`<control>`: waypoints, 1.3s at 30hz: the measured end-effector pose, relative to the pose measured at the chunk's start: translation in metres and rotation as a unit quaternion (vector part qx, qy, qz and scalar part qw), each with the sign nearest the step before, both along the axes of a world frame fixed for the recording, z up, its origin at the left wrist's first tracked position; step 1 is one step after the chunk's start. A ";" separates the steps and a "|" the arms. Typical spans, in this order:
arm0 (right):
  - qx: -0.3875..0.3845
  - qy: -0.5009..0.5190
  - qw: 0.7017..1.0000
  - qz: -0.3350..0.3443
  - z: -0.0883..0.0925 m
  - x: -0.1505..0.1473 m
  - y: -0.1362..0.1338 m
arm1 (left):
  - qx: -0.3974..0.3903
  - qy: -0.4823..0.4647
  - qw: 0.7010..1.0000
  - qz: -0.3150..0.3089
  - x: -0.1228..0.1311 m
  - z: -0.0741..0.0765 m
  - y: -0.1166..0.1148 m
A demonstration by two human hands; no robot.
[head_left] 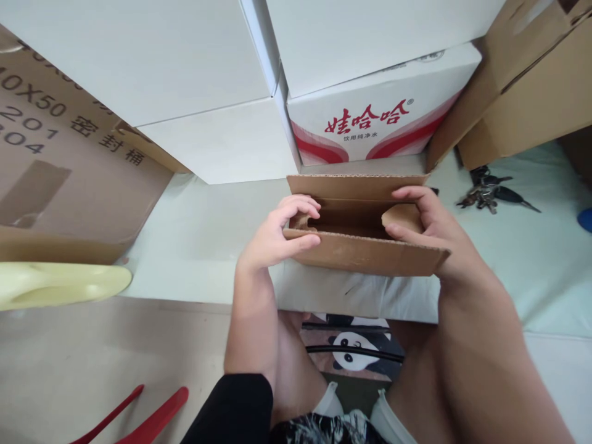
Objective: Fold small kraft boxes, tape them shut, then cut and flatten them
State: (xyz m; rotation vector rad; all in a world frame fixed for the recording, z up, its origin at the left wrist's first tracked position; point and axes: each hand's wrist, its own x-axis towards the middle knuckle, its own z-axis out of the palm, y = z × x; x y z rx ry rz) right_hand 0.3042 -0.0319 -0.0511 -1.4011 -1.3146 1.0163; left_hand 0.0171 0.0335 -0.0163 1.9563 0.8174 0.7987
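A small brown cardboard box (pixel 365 262) stands in front of me near the edge of the pale-covered surface, its top open and its long flaps raised. My left hand (pixel 287 231) grips its left end, thumb outside on the near flap and fingers curled over the short side. At the other end, my right hand (pixel 423 216) holds the right side, with fingers on the far flap and thumb by a short end flap (pixel 402 217) that leans inward. The inside looks dark, and its bottom is hard to see.
Large white boxes (pixel 222 148) and a red-and-white water carton (pixel 370 117) stand behind. A big printed cardboard box (pixel 69 148) is at left, other cardboard boxes (pixel 541 86) at right. Keys (pixel 490 191) lie on the cloth. A yellow plastic chair part (pixel 65 283) juts in; red legs (pixel 157 419) are below.
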 end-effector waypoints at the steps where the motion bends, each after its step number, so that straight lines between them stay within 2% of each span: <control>1: 0.005 0.053 0.998 -0.018 -0.001 -0.002 0.001 | -0.006 -0.001 1.000 0.016 0.002 0.000 -0.001; 4: 0.039 0.206 0.975 -0.078 -0.002 -0.008 0.002 | 0.003 -0.019 0.998 0.067 0.009 -0.006 0.000; 6: 0.065 0.250 0.963 -0.076 -0.001 -0.008 0.002 | 0.019 -0.027 0.993 0.113 0.012 -0.015 0.002; 9: 0.102 0.195 0.975 -0.027 -0.004 -0.003 0.001 | 0.035 -0.053 0.981 0.182 0.014 -0.030 0.007; 12: 0.122 0.092 0.988 0.003 -0.008 0.001 0.000 | 0.038 -0.070 0.971 0.224 0.015 -0.035 0.009; 18: 0.131 -0.022 0.991 -0.004 -0.003 0.000 -0.001 | -0.028 0.010 0.985 0.171 0.018 -0.021 0.007; 22: 0.126 -0.054 0.991 0.011 0.000 -0.001 -0.002 | -0.101 -0.036 0.971 0.215 0.020 -0.024 0.009; 26: 0.120 -0.035 0.991 0.038 -0.003 0.003 -0.003 | -0.189 -0.072 0.954 0.223 0.021 -0.029 0.011; 29: 0.101 -0.040 0.992 0.059 -0.007 0.011 -0.004 | -0.204 -0.091 0.948 0.229 0.020 -0.029 0.010; 34: 0.052 -0.112 0.985 0.118 -0.011 0.031 -0.013 | -0.212 -0.108 0.946 0.222 0.018 -0.027 0.012; 39: 0.082 -0.171 0.968 0.164 -0.010 0.028 -0.021 | -0.210 -0.128 0.940 0.235 0.018 -0.030 0.015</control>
